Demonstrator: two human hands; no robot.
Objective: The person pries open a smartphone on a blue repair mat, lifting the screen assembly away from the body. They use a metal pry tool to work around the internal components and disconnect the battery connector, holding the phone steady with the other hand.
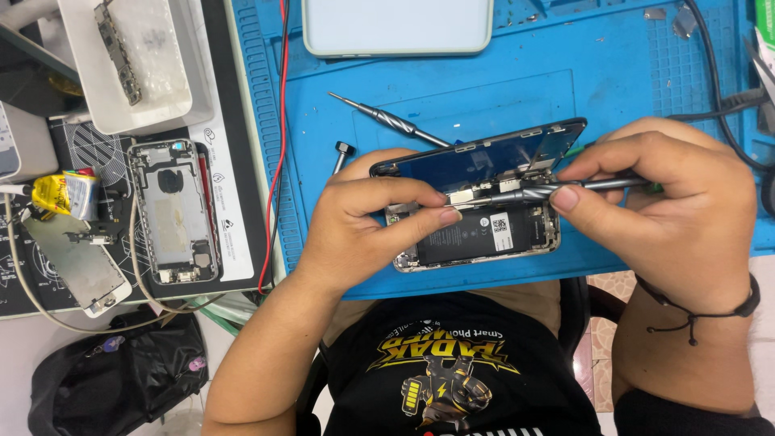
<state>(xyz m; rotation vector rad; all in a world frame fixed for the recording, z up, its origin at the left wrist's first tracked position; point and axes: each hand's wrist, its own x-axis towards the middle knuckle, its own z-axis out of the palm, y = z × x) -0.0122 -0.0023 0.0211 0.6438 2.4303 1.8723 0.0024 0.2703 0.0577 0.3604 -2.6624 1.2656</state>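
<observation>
Head view: left hand (363, 222) pinches opened phone (476, 234), right hand (670, 210) closed around screwdriver (525, 194), tip at 9 o'clock; best keep screen (484, 157) propped, pressure light.

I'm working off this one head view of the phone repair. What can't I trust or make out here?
Head view only:
- Screwdriver tip: hidden under the lifted screen, so which screw it meets is unclear.
- Opened phone left end: covered by the left hand.
- Screwdriver handle: wrapped by the right hand.
- Pale phone at the top: cut off by the frame edge.
- Connectors beside the battery: too small.
</observation>
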